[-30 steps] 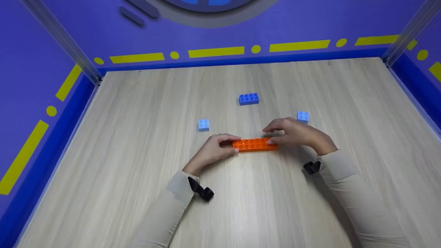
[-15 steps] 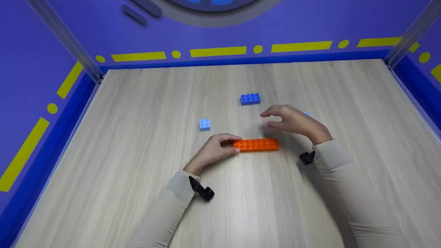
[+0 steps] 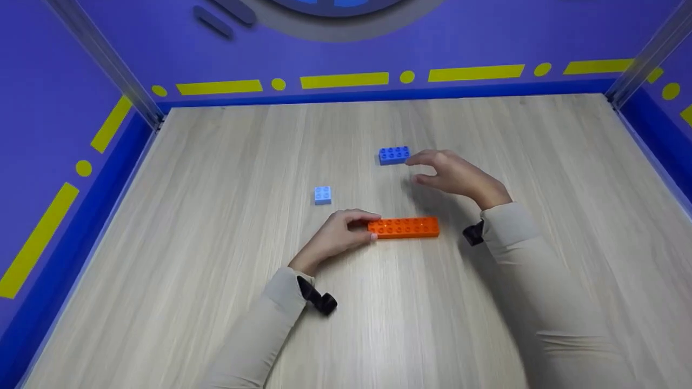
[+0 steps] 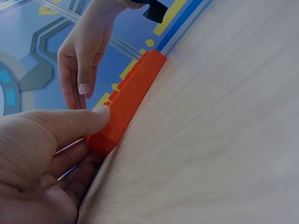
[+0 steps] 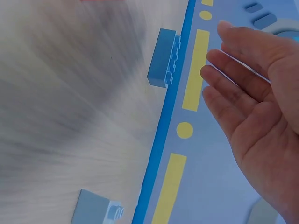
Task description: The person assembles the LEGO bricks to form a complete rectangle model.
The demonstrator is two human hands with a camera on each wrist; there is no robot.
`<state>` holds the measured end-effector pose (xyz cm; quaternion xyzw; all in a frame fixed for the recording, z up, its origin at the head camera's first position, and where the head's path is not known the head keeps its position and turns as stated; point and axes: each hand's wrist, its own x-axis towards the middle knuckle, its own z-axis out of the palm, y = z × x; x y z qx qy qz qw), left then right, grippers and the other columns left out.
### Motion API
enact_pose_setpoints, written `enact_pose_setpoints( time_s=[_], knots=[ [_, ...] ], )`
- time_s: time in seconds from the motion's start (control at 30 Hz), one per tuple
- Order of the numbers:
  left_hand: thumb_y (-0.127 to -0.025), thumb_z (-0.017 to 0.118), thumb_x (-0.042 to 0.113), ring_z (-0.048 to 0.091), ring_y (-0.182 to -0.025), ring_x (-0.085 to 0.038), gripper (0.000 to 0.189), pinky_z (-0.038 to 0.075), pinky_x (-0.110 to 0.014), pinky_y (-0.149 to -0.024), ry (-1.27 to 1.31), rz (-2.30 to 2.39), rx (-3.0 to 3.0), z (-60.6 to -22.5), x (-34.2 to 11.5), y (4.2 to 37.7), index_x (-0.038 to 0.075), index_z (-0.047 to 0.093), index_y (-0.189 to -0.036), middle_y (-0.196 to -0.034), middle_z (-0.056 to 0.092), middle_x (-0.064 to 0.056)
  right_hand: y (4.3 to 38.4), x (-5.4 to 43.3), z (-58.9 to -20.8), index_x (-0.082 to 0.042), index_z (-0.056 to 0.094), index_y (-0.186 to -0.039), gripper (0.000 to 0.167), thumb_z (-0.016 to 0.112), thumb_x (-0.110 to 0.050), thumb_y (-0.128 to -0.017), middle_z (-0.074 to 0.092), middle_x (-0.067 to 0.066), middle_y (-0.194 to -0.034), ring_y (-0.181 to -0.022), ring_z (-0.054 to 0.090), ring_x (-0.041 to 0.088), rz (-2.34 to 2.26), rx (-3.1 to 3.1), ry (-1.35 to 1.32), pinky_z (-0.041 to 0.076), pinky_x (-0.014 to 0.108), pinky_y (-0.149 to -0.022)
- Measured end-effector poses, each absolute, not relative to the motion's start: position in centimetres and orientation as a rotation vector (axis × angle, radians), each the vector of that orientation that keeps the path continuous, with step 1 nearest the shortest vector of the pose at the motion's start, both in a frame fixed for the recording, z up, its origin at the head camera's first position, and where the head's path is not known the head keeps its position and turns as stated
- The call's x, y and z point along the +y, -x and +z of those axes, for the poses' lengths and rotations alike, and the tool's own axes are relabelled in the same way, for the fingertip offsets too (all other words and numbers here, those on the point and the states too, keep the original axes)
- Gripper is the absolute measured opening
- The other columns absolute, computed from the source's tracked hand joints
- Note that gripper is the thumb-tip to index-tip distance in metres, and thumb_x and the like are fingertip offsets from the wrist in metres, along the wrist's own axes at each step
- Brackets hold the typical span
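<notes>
My left hand (image 3: 338, 235) pinches the left end of a long orange toy building brick (image 3: 408, 228) lying studs-up on the table. In the left wrist view the thumb presses the near side of this orange brick (image 4: 128, 100), with the fingers behind it. Above the table, my right hand (image 3: 451, 173) holds nothing, its fingers spread from the thumb. Its fingertips overlap the right edge of a blue eight-stud brick (image 3: 394, 155) in the head view. The right wrist view shows the blue brick (image 5: 162, 58) apart from those fingers.
A light blue four-stud brick (image 3: 323, 195) sits left of centre, beyond the left hand. Another light blue brick (image 5: 93, 207) shows at the bottom of the right wrist view; the right hand hides it from the head camera. Blue-purple walls (image 3: 346, 59) border the wooden table (image 3: 227, 189).
My right hand has left the orange brick's right end and moved away across the table, up to the blue brick. The left hand keeps its grip on the orange brick.
</notes>
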<state>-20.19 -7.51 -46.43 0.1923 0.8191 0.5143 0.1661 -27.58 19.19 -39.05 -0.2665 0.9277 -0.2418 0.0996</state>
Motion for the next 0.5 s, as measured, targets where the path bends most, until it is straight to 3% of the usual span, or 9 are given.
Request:
enact_pose_setpoints(
  time_s=[0.5],
  knots=[
    [-0.083, 0.075, 0.02, 0.052, -0.125, -0.016, 0.039, 0.033, -0.033, -0.112, -0.526, 1.455, 2.346, -46.6, -7.5, 20.3, 0.018, 0.068, -0.122, -0.126, 0.064, 0.0, 30.2, 18.2, -39.5, -0.003, 0.052, -0.137, 0.043, 0.059, -0.015, -0.095, 0.049, 0.019, -0.142, -0.134, 0.043, 0.035, -0.669, 2.715, 0.731, 0.034, 0.051, -0.112]
  ],
)
